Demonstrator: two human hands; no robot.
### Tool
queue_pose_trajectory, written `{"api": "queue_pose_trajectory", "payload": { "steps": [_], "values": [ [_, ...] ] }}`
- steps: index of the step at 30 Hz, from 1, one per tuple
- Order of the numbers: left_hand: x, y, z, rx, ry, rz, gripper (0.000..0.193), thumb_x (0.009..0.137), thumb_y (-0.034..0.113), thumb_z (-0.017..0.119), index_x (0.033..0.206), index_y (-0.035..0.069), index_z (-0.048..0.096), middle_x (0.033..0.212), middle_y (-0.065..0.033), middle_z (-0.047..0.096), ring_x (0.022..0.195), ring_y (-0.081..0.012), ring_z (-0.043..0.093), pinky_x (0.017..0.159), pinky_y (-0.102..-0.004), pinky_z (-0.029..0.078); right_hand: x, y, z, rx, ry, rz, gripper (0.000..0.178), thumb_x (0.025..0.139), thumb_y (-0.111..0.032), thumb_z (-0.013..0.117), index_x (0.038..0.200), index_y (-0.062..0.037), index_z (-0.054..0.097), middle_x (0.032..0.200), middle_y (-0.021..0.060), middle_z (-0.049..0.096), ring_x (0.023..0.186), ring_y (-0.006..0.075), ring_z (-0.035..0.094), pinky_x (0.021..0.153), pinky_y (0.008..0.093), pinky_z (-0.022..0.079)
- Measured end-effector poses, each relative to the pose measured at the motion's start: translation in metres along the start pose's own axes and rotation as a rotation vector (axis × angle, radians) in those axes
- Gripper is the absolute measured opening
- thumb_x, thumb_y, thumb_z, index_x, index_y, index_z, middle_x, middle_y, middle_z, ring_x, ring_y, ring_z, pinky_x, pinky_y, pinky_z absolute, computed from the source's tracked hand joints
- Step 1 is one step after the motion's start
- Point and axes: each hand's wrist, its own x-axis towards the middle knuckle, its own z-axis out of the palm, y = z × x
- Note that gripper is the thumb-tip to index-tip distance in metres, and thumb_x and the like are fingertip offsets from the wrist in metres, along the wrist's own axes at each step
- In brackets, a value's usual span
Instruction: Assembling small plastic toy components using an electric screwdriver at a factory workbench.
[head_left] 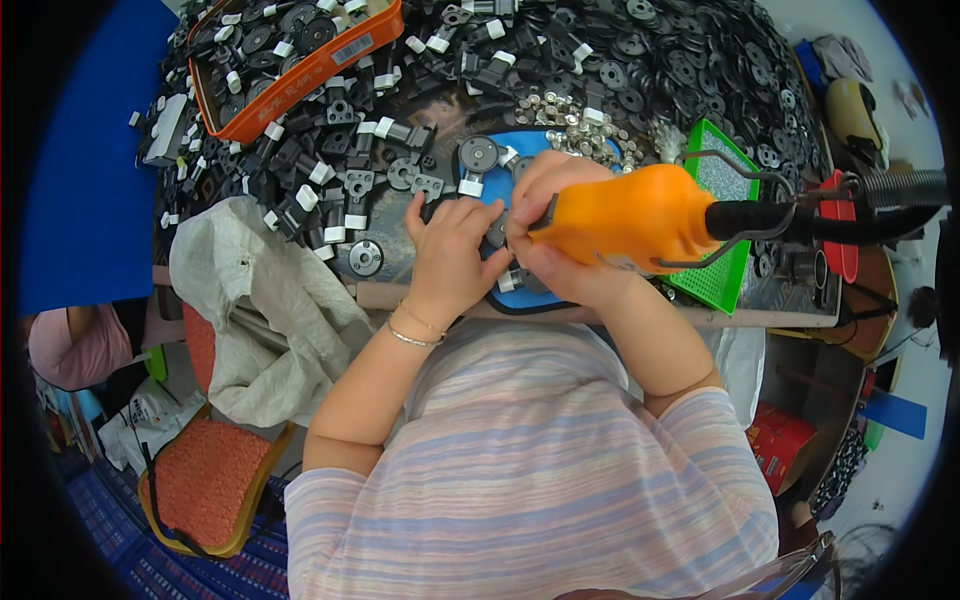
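An orange electric screwdriver (625,215) is being gripped by the right hand (550,225), whose fingers are clamped around its front end; its black rear and coiled cable (900,188) are being carried off to the right. The tool is judged stiff, fairly heavy and smooth-bodied, so the thick orange barrel near the nose is where it is best held. Its tip is being hidden by both hands. A small dark plastic part, mostly covered, is being steadied on the blue work mat (480,180) by the left hand (455,250), whose fingers are pressed together on it; the part is judged light, rigid and easily slipped, best pinched at its edges. Both forearms are being brought in from below, elbows bent, wrists meeting over the near edge of the tabletop (400,297). Beyond the mat, heaps of black parts with white caps (330,170), a pile of small silvery screws (575,125), an orange tray (300,75) and a green tray (715,270) are lying.
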Motion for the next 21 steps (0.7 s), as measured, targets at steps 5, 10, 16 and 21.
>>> {"api": "queue_pose_trajectory", "payload": {
  "steps": [5,10,16,21],
  "values": [
    [0.003,0.001,-0.003,0.016,0.003,0.030,0.040,0.064,0.022,0.071,0.101,0.010,0.060,0.090,-0.0023,0.057,0.092,-0.0187,0.052,0.097,-0.0475,0.018,0.005,0.006,-0.002,0.065,-0.038,-0.061,0.022,0.067,-0.015,0.068,0.082,-0.0036,0.057,0.078,0.0076,0.056,0.073,0.0175,0.053,0.064,0.0260,0.043],
    [0.001,0.001,-0.001,-0.016,0.040,0.019,0.045,0.063,0.027,0.073,0.102,0.009,0.060,0.091,-0.0024,0.057,0.092,-0.0187,0.051,0.097,-0.0475,0.018,0.000,0.012,-0.019,0.476,-0.031,-0.014,0.031,0.070,-0.013,0.070,0.093,0.0000,0.053,0.086,0.0094,0.049,0.060,0.0151,0.055,0.055,0.0260,0.045],
    [-0.001,0.004,-0.001,-0.006,0.030,0.004,0.046,0.063,0.031,0.073,0.101,0.009,0.061,0.090,-0.0023,0.057,0.092,-0.0189,0.051,0.097,-0.0485,0.017,0.006,-0.009,-0.042,0.547,-0.309,-0.086,0.031,0.069,-0.015,0.071,0.091,-0.0023,0.054,0.083,0.0094,0.050,0.055,0.0152,0.055,0.051,0.0273,0.045],
    [-0.001,0.000,-0.002,0.032,0.037,0.033,0.046,0.065,0.035,0.070,0.102,0.009,0.061,0.092,-0.0016,0.058,0.094,-0.0190,0.051,0.097,-0.0494,0.017,0.001,-0.024,-0.062,0.566,0.053,-0.192,0.033,0.075,-0.022,0.058,0.102,-0.0053,0.049,0.091,0.0082,0.045,0.062,0.0140,0.049,0.064,0.0300,0.041]
  ]
}}
